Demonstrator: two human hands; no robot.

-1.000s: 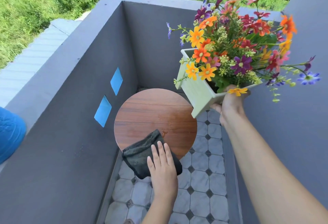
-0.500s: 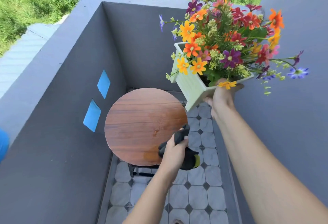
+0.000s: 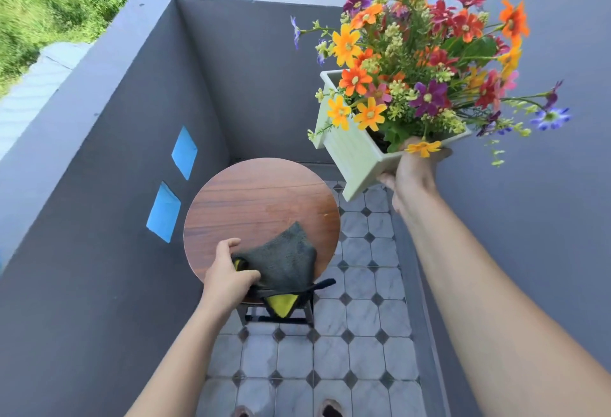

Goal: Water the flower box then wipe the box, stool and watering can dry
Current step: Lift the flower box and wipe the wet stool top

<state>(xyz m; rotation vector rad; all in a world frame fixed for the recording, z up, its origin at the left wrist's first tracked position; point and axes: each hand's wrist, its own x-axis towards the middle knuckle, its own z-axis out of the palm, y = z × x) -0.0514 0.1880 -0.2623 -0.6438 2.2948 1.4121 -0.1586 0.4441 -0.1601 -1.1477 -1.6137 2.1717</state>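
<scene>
Item: flower box (image 3: 358, 160), tilted, raised right of stool (image 3: 261, 205) | right hand (image 3: 411, 170) clasps its near corner | left hand (image 3: 228, 273) pinches cloth (image 3: 284, 259) on stool's near edge | Risk, I judge: one-handed hold slips, box tips, spills; cloth slides off.

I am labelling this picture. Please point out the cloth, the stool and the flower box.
cloth (image 3: 286, 259), head view, on its grey middle.
stool (image 3: 258, 198), head view, on the bare wooden seat.
flower box (image 3: 353, 155), head view, on its pale ribbed side.
</scene>
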